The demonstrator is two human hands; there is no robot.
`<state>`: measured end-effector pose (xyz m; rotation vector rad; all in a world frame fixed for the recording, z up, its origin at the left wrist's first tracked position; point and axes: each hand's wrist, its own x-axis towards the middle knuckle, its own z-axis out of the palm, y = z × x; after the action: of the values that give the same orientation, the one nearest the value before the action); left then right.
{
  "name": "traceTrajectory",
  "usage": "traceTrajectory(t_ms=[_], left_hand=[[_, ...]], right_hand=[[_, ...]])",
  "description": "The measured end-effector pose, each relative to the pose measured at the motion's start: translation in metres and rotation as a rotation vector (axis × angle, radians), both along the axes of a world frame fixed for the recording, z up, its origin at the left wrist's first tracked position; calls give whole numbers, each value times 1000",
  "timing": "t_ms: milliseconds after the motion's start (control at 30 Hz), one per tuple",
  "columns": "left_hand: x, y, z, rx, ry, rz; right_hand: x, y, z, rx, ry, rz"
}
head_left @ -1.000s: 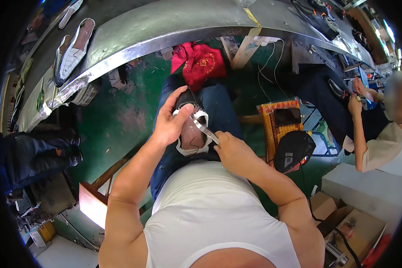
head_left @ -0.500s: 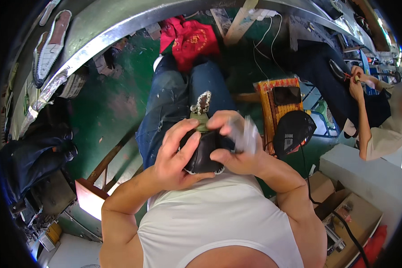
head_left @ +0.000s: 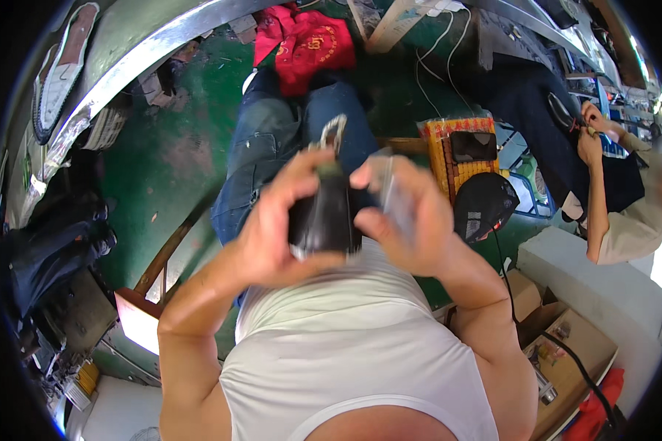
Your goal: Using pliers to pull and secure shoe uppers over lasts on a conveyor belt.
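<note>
Hands at frame centre — my left hand (head_left: 272, 235) grips the dark shoe upper (head_left: 324, 217), right hand (head_left: 404, 220) pinches a blurred tool (head_left: 390, 195) — work looks midway.

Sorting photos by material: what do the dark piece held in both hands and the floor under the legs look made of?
Dark piece: probably leather or synthetic, black with a dull sheen; motion blur leaves it open. Floor: looks like painted concrete, green, scuffed with worn patches.
</note>
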<state>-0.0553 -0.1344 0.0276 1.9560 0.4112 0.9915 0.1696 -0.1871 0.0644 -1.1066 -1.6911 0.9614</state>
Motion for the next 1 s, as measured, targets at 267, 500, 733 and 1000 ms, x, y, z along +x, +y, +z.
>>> traceTrajectory(t_ms=[267, 500, 733, 1000], left_hand=[[0, 83, 1, -654, 143, -116], [26, 84, 0, -79, 303, 37], [35, 84, 2, -89, 391, -14], [46, 88, -3, -172, 450, 45]], right_hand=[[23, -11, 16, -576, -286, 122], [9, 9, 19, -443, -484, 73], [19, 24, 43, -631, -468, 145], [24, 11, 17, -402, -500, -62]])
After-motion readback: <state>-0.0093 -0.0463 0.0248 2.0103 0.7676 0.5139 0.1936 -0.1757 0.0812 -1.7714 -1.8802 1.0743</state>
